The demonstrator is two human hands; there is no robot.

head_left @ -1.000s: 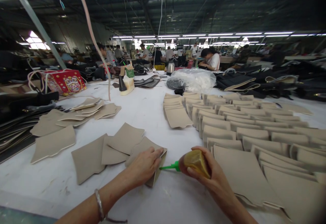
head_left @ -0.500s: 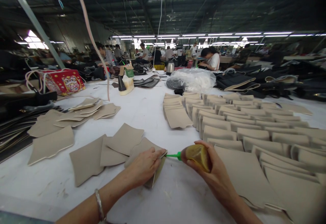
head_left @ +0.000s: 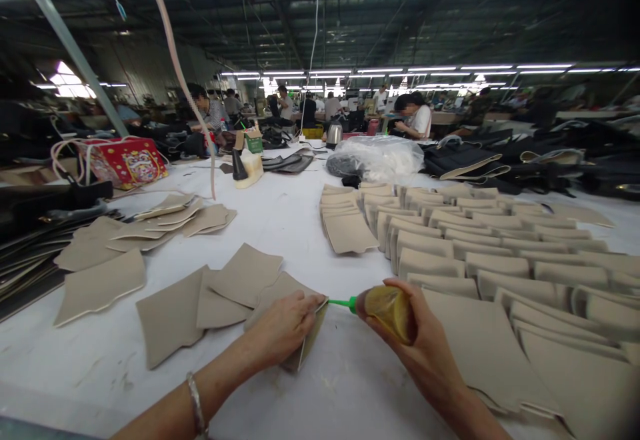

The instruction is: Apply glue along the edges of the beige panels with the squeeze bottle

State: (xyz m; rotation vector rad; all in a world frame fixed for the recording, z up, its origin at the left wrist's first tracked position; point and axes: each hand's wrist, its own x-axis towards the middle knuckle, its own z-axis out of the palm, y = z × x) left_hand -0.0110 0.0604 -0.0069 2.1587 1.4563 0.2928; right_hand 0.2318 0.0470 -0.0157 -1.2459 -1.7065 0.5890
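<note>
My left hand (head_left: 289, 323) bends over a beige leather-like piece (head_left: 280, 288), its fingers closed on the right-hand corner. Below those fingers, part of the piece's underside and a pale edge show; the rest is covered by the hand. In my right hand (head_left: 425, 333) is a squeeze bottle (head_left: 387, 312) of yellowish-brown liquid, held on its side. Its thin green nozzle (head_left: 341, 303) points left, with the tip at the piece's edge beside my left fingertips. Whether liquid is coming out I cannot tell. More loose beige pieces (head_left: 173, 313) lie left of my left hand.
Rows of folded beige pieces (head_left: 433, 260) fill the table's right side. Toward the back are a clear plastic bag (head_left: 385, 157), a black cone-shaped object (head_left: 239, 165) and a red bag (head_left: 123, 160). A pale cord (head_left: 177, 67) hangs at left. Several people sit farther off.
The nozzle tip has shifted very slightly up along the piece's edge, and the bottle has turned a little. My left hand has stayed in place on the piece.
</note>
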